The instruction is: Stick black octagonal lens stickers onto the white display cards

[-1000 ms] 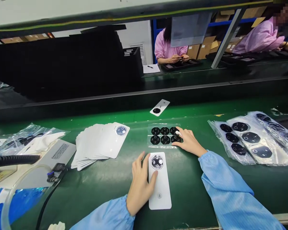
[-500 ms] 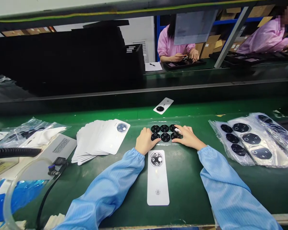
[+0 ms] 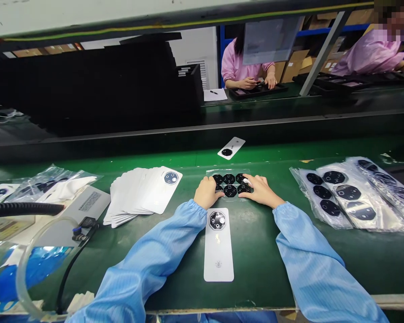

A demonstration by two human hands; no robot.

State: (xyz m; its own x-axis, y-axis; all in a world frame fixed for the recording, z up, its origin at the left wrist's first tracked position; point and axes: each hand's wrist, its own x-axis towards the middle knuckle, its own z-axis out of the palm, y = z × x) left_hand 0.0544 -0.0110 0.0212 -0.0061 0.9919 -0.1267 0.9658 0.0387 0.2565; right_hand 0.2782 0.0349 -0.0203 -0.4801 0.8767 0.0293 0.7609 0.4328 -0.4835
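A clear sheet of black octagonal lens covers (image 3: 229, 184) lies on the green bench. My left hand (image 3: 207, 192) rests curled on its left edge, fingers tucked over one cover. My right hand (image 3: 260, 190) lies on the sheet's right side, fingers stretched flat, with a white cot on one fingertip. Just below both hands lies a white phone back panel (image 3: 218, 249), lengthwise, its round camera ring at the far end. Neither hand touches the panel.
A fanned stack of white panels (image 3: 143, 195) sits to the left. Bags of black covers (image 3: 350, 197) lie to the right. One finished panel (image 3: 231, 148) rests on the belt beyond. A black hose and tubing (image 3: 23, 210) sit at the far left. Two people work opposite.
My left hand left the white panel and moved up onto the sheet of black covers. The right hand stayed on the sheet. The view shifted slightly.
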